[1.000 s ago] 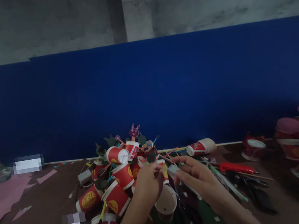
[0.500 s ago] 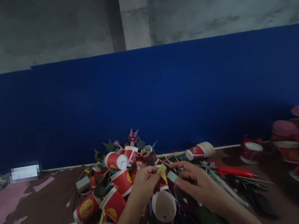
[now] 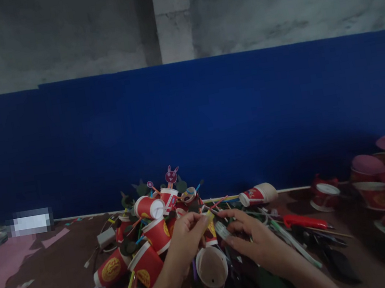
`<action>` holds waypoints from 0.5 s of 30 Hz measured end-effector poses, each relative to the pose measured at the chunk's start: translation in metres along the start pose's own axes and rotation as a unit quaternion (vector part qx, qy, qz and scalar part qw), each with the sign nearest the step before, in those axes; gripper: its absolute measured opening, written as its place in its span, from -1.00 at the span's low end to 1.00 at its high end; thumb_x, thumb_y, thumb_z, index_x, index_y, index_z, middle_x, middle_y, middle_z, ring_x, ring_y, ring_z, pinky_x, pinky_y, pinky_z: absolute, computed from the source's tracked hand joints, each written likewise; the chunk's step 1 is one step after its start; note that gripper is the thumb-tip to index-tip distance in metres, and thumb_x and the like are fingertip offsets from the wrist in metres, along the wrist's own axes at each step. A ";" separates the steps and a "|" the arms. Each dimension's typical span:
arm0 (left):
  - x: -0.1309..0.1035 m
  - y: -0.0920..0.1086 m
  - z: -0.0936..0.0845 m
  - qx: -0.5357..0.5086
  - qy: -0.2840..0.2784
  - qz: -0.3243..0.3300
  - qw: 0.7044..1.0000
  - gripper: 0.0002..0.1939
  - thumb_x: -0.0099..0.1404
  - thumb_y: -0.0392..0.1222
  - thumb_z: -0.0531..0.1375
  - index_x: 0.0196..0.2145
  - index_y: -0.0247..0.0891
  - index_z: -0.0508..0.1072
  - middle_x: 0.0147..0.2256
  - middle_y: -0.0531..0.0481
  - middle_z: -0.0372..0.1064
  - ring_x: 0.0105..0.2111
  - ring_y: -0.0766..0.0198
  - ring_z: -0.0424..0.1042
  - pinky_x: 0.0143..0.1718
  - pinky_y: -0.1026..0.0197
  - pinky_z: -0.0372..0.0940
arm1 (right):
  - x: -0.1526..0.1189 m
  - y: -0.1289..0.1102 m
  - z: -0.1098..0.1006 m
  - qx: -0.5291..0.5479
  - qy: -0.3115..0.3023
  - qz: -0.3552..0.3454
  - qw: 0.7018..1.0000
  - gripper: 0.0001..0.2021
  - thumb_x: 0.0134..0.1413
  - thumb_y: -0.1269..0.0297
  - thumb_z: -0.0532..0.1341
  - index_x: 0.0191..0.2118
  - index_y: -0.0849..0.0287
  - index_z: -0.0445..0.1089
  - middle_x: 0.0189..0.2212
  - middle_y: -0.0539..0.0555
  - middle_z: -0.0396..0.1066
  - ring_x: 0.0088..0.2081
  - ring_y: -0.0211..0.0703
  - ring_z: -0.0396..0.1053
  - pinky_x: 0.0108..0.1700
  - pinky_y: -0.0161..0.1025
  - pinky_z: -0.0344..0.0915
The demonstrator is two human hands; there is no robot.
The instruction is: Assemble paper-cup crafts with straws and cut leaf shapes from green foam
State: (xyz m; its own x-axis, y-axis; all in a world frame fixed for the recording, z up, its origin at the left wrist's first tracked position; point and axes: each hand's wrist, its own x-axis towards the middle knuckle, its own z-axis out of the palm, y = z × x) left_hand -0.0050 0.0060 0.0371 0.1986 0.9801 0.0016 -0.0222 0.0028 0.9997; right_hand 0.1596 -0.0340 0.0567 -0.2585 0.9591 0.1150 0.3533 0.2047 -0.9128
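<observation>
Grey concrete wall (image 3: 51, 35) shows above a blue panel (image 3: 189, 125), behind a brown table (image 3: 61, 262) crowded with red paper cups (image 3: 154, 235). Both hands work just beyond an open cup (image 3: 211, 262), near each other yet apart: the left hand (image 3: 187, 237) pinches a small yellow strip (image 3: 209, 216) between thumb and index finger, while the right hand (image 3: 249, 235) appears, as far as the dim view lets me tell, to grip a pale packet (image 3: 221, 230). I judge the step in hand to be close fingertip work on the strip, which sits between the hands; the next move calls for a steady left pinch and a light right index finger. Cups carry round yellow emblems (image 3: 110, 270) without readable lettering, and any print on the packet is too small to read
</observation>
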 end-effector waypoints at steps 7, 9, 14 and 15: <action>-0.007 0.006 0.000 -0.029 -0.064 0.007 0.997 -0.70 0.09 0.01 0.17 -0.48 -0.31 0.30 -0.63 0.06 0.34 -0.75 0.53 0.08 -0.69 0.38 -0.12 | 0.003 -0.001 0.000 -0.008 -0.037 0.006 0.999 -0.54 -0.05 0.42 0.13 0.04 0.15 0.15 -0.40 -0.01 0.41 -0.43 -0.23 0.30 -0.40 -0.29 0.20; -0.009 0.008 0.000 -0.031 -0.087 -0.003 0.996 -0.71 0.10 0.00 0.18 -0.44 -0.31 0.29 -0.64 0.06 0.35 -0.75 0.53 0.08 -0.69 0.38 -0.13 | 0.004 0.001 0.000 0.007 -0.048 -0.002 0.999 -0.54 -0.06 0.42 0.14 0.04 0.16 0.16 -0.36 0.02 0.43 -0.39 -0.20 0.33 -0.36 -0.27 0.22; -0.013 0.009 -0.001 -0.076 -0.131 -0.018 0.988 -0.75 0.09 -0.07 0.20 -0.41 -0.29 0.28 -0.66 0.07 0.34 -0.78 0.55 0.02 -0.73 0.39 -0.22 | 0.007 0.008 0.000 0.066 -0.082 0.004 0.994 -0.49 -0.12 0.47 0.17 0.04 0.16 0.19 -0.33 0.02 0.46 -0.30 -0.18 0.37 -0.30 -0.27 0.23; -0.013 0.010 -0.001 -0.090 -0.143 -0.024 0.985 -0.76 0.09 -0.08 0.21 -0.42 -0.30 0.28 -0.67 0.07 0.34 -0.79 0.56 0.00 -0.74 0.39 -0.23 | 0.007 0.009 0.000 0.069 -0.082 0.007 0.994 -0.51 -0.11 0.48 0.15 0.03 0.16 0.20 -0.37 0.00 0.46 -0.35 -0.20 0.37 -0.34 -0.29 0.22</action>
State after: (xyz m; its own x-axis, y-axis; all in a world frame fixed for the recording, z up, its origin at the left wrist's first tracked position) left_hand -0.0089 -0.0068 0.0468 0.4710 0.8820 -0.0147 -0.1735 0.1089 0.9788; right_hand 0.1607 -0.0252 0.0487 -0.4012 0.9147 0.0477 0.2341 0.1528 -0.9601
